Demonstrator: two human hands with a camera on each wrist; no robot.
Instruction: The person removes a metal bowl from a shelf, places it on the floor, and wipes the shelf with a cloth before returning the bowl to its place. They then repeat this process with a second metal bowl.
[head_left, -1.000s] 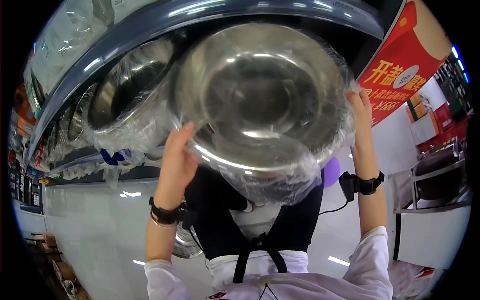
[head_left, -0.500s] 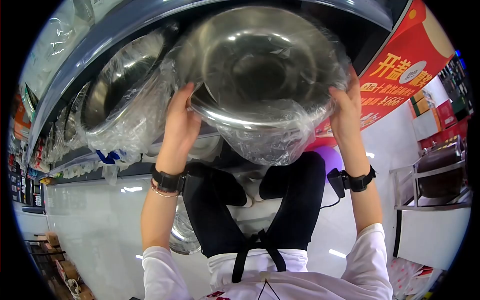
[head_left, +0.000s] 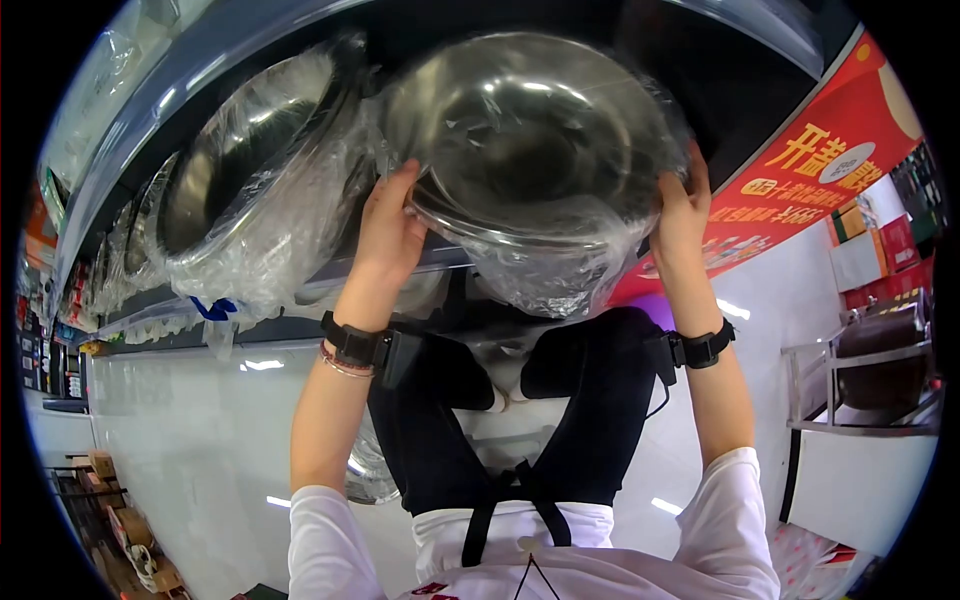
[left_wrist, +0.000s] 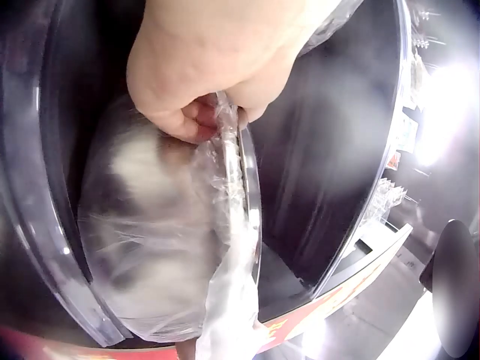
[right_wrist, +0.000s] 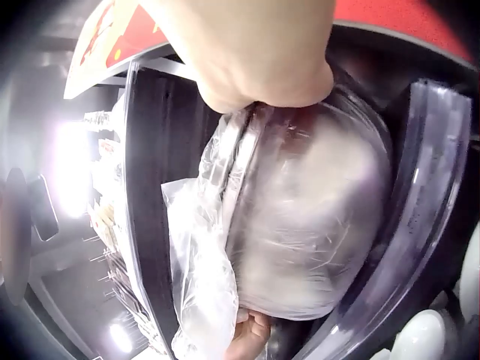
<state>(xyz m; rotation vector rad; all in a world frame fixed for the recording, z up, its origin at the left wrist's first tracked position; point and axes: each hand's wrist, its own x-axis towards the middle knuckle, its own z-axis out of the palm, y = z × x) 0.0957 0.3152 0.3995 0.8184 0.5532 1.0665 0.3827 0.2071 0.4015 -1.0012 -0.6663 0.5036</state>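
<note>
A wide steel basin wrapped in clear plastic is held up in front of the dark shelf, its hollow facing the person. My left hand grips the rim at the left, thumb on the near face. On the opposite side my right hand grips the rim, partly hidden by the basin's edge. Loose plastic film hangs below the rim. In the left wrist view, the left hand has its fingers curled over the film-covered rim. The right wrist view shows two rim lines close together under the right hand.
Another wrapped steel basin leans on the shelf to the left, with more behind it. A grey shelf edge curves overhead. A red sign stands at the right. On the floor beside the left leg lies a shiny wrapped item.
Both hands have carried the basin away from the body, in toward the shelf, and its near rim now sits higher in the head view. The grip on both sides stays.
</note>
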